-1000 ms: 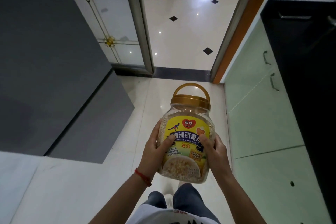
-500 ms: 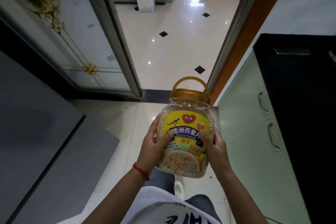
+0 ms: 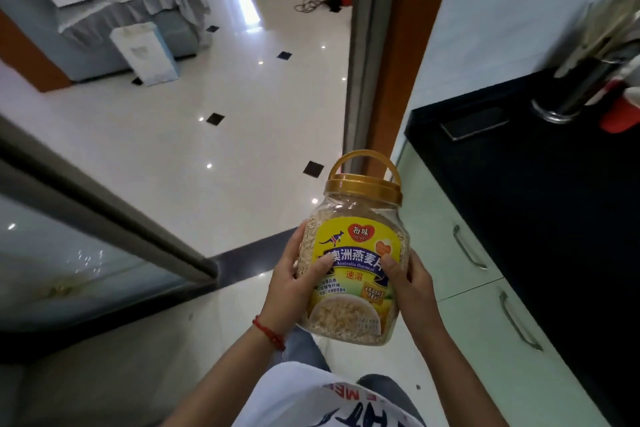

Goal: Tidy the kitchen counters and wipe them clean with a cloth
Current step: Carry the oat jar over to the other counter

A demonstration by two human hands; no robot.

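A clear plastic oatmeal jar (image 3: 356,239) with a gold lid, a gold carry handle and a yellow label is held upright in front of me, above the floor. My left hand (image 3: 294,284) grips its left side, with a red string on that wrist. My right hand (image 3: 410,288) grips its right side. The black kitchen counter (image 3: 540,191) runs along the right, apart from the jar. No cloth is visible.
On the counter lie a dark phone (image 3: 474,123), a steel utensil holder (image 3: 578,90) and something red (image 3: 621,114). Pale green cabinet doors (image 3: 446,253) with metal handles sit below. A glass sliding door (image 3: 86,253) stands left; the doorway opens onto a glossy tiled room (image 3: 225,97).
The view has swung up and right as I walked toward the doorway. The grey block on the left has left the frame, and more counter shows. Both hands keep the same grip on the jar.
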